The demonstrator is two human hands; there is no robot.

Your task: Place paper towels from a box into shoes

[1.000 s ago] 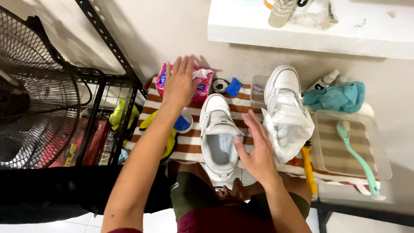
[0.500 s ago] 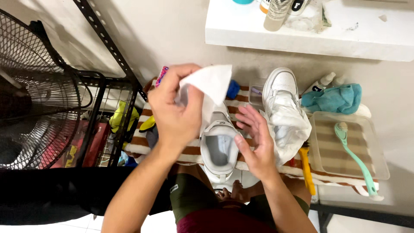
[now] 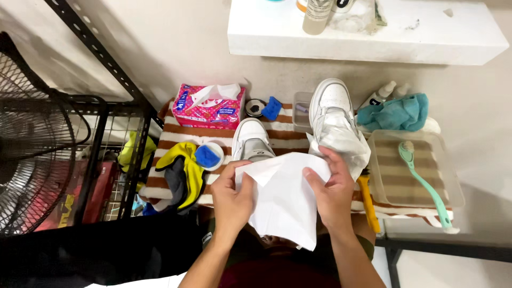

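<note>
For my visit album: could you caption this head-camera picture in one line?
Both hands, left hand and right hand, hold a white tissue over a white sneaker on a striped towel.

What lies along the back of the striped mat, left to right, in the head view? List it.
Tissue box → round tin → blue sponge → white shoe → teal cloth.

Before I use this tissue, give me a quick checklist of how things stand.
1. White tissue held by left hand and right hand: ok.
2. Tissue spread open: ok, partly creased.
3. Near white shoe within view: ok, mostly hidden by tissue.
4. Far white shoe stuffed with paper: ok.
5. Pink tissue box has a sheet ready: ok.
6. Shoe's inside dry: cannot tell.
</note>
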